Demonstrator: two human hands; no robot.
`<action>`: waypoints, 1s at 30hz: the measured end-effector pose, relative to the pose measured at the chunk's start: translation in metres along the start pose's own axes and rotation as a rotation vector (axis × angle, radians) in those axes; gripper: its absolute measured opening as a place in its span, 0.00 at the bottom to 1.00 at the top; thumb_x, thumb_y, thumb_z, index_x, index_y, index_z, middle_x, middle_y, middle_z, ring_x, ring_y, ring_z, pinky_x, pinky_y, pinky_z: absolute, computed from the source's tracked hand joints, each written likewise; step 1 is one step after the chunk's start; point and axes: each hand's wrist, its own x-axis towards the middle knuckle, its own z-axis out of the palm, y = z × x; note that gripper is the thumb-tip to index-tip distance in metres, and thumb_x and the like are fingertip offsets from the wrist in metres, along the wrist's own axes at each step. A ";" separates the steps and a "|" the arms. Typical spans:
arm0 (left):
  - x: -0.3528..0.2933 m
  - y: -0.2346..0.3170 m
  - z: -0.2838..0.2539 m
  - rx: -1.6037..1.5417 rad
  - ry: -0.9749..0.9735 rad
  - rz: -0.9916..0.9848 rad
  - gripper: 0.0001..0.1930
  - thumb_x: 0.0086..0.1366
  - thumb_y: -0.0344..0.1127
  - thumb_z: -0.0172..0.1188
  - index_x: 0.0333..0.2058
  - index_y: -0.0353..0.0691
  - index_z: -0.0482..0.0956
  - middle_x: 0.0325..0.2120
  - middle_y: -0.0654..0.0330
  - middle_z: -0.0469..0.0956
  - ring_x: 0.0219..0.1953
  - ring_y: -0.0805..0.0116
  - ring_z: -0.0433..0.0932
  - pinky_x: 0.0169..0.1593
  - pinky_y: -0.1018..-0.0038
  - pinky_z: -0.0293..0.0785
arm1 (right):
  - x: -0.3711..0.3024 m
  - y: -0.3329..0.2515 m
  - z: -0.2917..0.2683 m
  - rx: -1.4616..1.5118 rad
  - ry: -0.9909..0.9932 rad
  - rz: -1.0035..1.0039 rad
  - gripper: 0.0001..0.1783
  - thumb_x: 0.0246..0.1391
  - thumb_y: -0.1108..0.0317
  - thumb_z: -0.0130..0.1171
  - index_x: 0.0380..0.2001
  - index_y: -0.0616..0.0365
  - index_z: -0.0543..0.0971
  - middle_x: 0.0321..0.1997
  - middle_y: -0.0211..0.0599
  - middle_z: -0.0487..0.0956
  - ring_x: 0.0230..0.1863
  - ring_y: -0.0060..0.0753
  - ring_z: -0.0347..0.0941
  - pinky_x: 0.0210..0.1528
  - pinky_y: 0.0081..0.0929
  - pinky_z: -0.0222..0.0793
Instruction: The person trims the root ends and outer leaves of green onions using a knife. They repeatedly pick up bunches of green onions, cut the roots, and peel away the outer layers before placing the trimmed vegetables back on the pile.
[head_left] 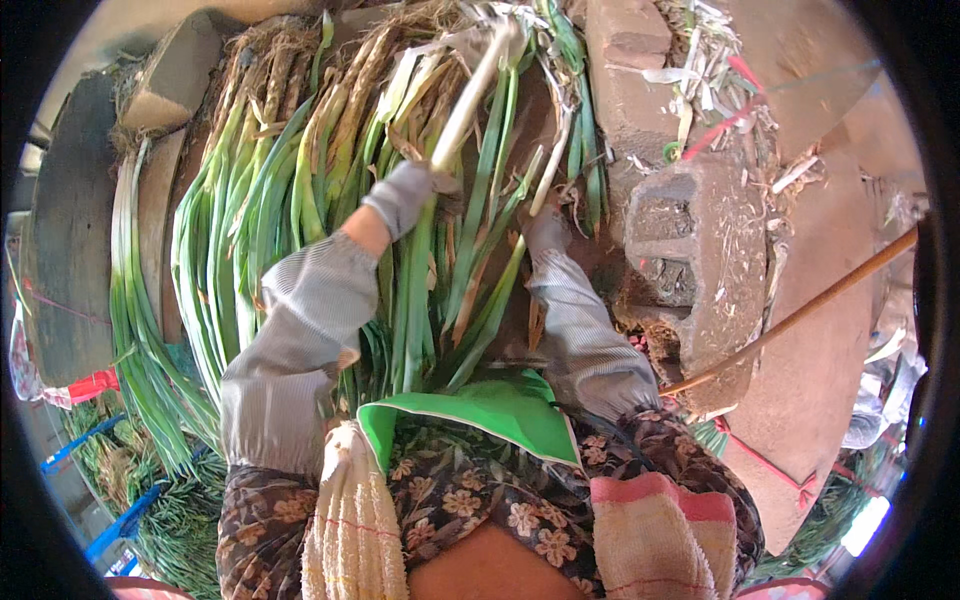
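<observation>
White-stemmed green onion [470,100], long and slim, slants toward the far middle from your grey-gloved left hand [403,197] curled around it, so grip lightly, though what your right hand [545,232] pinches I cannot tell.

Head view, left fisheye, worn on my head: looks steeply down and forward over my floral top [465,485]. Close range; left fingers [412,185] and right fingers [545,230] sit above centre. Wide field, straight edges bowed.
</observation>
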 end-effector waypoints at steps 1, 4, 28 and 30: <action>0.007 0.003 0.015 -0.375 -0.168 -0.133 0.09 0.62 0.28 0.56 0.41 0.38 0.80 0.37 0.57 0.81 0.39 0.63 0.79 0.46 0.67 0.76 | -0.001 -0.004 -0.004 0.030 -0.026 0.042 0.36 0.54 0.68 0.60 0.62 0.63 0.56 0.42 0.56 0.79 0.42 0.51 0.78 0.43 0.43 0.72; 0.044 -0.063 0.024 -0.137 -0.199 0.627 0.11 0.63 0.34 0.58 0.41 0.34 0.78 0.35 0.55 0.80 0.31 0.63 0.80 0.36 0.66 0.79 | -0.011 -0.055 -0.013 0.373 -0.025 -0.018 0.28 0.49 0.67 0.65 0.51 0.70 0.68 0.40 0.54 0.80 0.40 0.47 0.79 0.42 0.42 0.72; -0.228 0.046 -0.086 -0.400 -0.526 0.408 0.26 0.58 0.55 0.63 0.35 0.32 0.74 0.24 0.59 0.75 0.25 0.69 0.76 0.28 0.72 0.76 | 0.066 -0.266 -0.217 1.745 -0.553 -0.549 0.23 0.62 0.48 0.48 0.48 0.57 0.68 0.40 0.46 0.75 0.36 0.43 0.75 0.40 0.42 0.77; -0.249 0.033 -0.092 -0.392 -0.488 0.392 0.24 0.59 0.52 0.63 0.36 0.32 0.73 0.24 0.59 0.75 0.25 0.70 0.77 0.28 0.73 0.76 | 0.064 -0.280 -0.215 1.713 -0.569 -0.555 0.15 0.64 0.58 0.46 0.42 0.60 0.70 0.35 0.45 0.75 0.32 0.43 0.76 0.36 0.40 0.78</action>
